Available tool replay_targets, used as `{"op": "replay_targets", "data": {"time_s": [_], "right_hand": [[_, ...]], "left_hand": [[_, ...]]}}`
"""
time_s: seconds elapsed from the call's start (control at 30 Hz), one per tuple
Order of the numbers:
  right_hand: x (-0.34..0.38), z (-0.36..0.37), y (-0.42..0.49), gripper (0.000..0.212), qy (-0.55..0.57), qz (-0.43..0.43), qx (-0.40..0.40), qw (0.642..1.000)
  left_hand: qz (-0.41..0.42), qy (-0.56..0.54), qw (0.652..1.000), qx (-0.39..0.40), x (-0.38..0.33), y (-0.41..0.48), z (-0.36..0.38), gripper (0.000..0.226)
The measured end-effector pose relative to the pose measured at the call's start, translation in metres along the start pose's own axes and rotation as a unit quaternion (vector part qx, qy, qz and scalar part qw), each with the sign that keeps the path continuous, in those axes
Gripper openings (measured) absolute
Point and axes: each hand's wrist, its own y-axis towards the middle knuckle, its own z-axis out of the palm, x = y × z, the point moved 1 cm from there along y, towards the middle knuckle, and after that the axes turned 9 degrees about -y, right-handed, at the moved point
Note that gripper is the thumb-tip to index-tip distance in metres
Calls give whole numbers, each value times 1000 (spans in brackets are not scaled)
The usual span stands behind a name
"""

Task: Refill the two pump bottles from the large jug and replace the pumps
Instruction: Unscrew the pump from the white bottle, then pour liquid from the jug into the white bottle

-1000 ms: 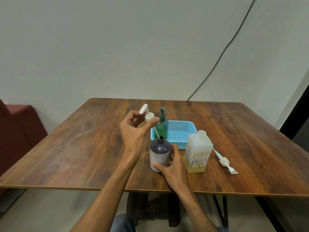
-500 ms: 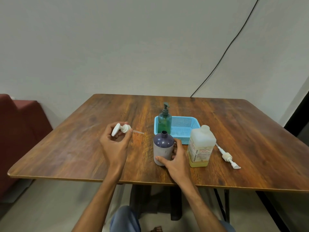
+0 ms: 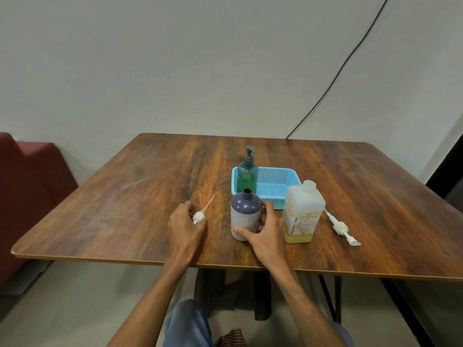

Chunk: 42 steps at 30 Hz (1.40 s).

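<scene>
A purple-topped pump bottle stands upright near the table's front, its neck open. My right hand wraps around its right side. My left hand rests low on the table to the bottle's left, fingers closed around a white pump whose tube points away toward the basket. The large jug, pale with yellow liquid at the bottom and a white cap on, stands right of the bottle. A green pump bottle with its pump on stands in the basket's left corner.
A light blue mesh basket sits behind the bottle and jug. A second white pump lies on the wooden table right of the jug. A red seat stands at the left. A black cable runs down the wall.
My left hand lifted the white pump out of the purple bottle, carried it left and lowered it to the table. My right hand kept hold of the bottle.
</scene>
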Motion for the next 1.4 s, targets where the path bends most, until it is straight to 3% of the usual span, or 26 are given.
{"op": "replay_targets", "data": {"time_s": [0.27,0.53,0.73,0.93,1.1,1.23,1.4], "right_hand": [[3,-3,-2,96,5,-8,-5,1000],[5,-3,-6,94,13,-14,-1,1000],[-1,-5,-13,103,34,-21,-10,999],[8,-30,-29,61,46,-91,-134,986],[14,-56,-37,42,33,-132,-286,949],[8,-73,-33,58,23,-93,-370,924],[-15,-75,-14,99,-6,-18,-323,946]], "left_hand": [[-2,60,998,20,6,0,6,36],[6,36,999,38,7,-5,4,63],[-8,-13,999,47,1,-8,1,69],[95,-101,990,-35,-42,-28,4,45],[99,-173,980,24,-68,-42,25,66],[63,-184,978,70,-69,-42,43,93],[27,-196,977,85,-73,-39,55,102]]}}
